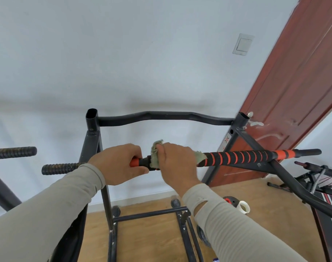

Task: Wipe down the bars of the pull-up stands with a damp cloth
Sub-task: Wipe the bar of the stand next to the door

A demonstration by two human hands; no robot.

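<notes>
Head view of a pull-up stand against a white wall (123,53). The near bar (237,157), wrapped in black and orange grip tape, runs level across the middle of the view from a ribbed black end at the left to a bare black tip at the right. The left hand (118,163) curls round the bar on an orange section, thumb underneath, fingers over the top. Just beside it, to the right, the right hand (175,159) grips a pale green cloth (154,156) that is wrapped round the bar; crumpled cloth shows above the knuckles and a flap trails out along the bar on the hand's right side. The two hands nearly touch. Both forearms wear beige ribbed sleeves; the right sleeve (218,210) has a slit near the wrist.

Behind the hands, a curved black rear bar (161,116) joins two open-topped uprights. Below, black base rails (152,213) rest on a wooden floor (152,239). A second ribbed bar end (14,153) enters from the left edge. A red-brown door (293,101) with a metal handle stands at the right, a wall switch (243,44) just beside its frame. Other dark exercise gear (316,178) lies on the floor at lower right.
</notes>
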